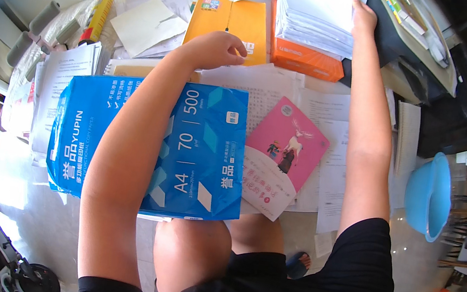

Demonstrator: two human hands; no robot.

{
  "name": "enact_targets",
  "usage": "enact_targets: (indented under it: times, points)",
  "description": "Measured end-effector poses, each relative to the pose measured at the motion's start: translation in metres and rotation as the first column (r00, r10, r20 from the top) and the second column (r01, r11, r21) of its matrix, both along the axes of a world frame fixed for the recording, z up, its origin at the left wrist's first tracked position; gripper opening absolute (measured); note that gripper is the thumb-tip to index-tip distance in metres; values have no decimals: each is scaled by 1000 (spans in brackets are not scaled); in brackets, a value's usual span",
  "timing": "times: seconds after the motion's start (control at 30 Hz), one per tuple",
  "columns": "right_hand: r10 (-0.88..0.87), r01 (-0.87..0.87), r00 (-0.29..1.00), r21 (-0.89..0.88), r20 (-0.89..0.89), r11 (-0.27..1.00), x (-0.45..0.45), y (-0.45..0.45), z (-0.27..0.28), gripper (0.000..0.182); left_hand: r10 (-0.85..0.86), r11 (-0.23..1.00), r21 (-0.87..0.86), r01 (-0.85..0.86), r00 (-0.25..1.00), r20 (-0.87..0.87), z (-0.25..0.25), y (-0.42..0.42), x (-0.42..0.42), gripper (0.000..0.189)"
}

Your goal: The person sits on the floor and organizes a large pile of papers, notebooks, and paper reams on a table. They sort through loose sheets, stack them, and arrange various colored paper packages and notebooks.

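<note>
My left hand (218, 52) hovers over the lower part of a yellow-orange book (235, 20), its fingers loosely bent and nothing in them. At the right side of a tall stack of white papers (315, 21) is my right hand (363, 19). Its thumb touches the sheets' edge, while the other fingers are mostly hidden and washed out by glare. Beneath the stack lies an orange box (309, 60). A blue ream package of A4 copy paper (200, 150) lies under my left forearm at the near table edge. Beside it, a pink-and-white book (287, 154) rests tilted on printed sheets (334, 148).
Loose papers (147, 24) and a red-and-yellow can (98, 17) lie at the far left. More printed sheets (69, 69) stand left of the ream. A light-blue plastic basin (420, 194) is at the right. A wheeled stroller-like frame (11, 248) stands lower left.
</note>
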State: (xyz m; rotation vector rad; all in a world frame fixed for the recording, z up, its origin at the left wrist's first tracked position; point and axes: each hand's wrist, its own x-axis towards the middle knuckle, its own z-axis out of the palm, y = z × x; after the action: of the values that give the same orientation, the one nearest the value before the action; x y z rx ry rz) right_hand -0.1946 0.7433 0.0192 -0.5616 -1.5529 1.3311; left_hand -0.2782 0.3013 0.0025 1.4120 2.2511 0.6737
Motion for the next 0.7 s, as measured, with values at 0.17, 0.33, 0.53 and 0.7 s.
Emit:
enact_targets:
  times: [0.17, 0.33, 0.53, 0.7]
  points:
    - [-156, 160, 985, 47, -68, 986, -1, -53, 11, 31, -19, 1000, 19, 19, 1000, -11, -10, -7, -9, 29]
    - [-72, 73, 996, 17, -49, 997, 18, -39, 17, 34, 20, 1000, 10, -19, 999, -28, -1, -2, 12, 28]
    - [81, -86, 995, -105, -52, 991, 13, -47, 18, 35, 21, 1000, -13, -21, 999, -33, -5, -8, 6, 32]
    - [110, -120, 989, -97, -99, 988, 17, -25, 19, 33, 20, 1000, -11, -21, 1000, -11, -6, -2, 9, 33]
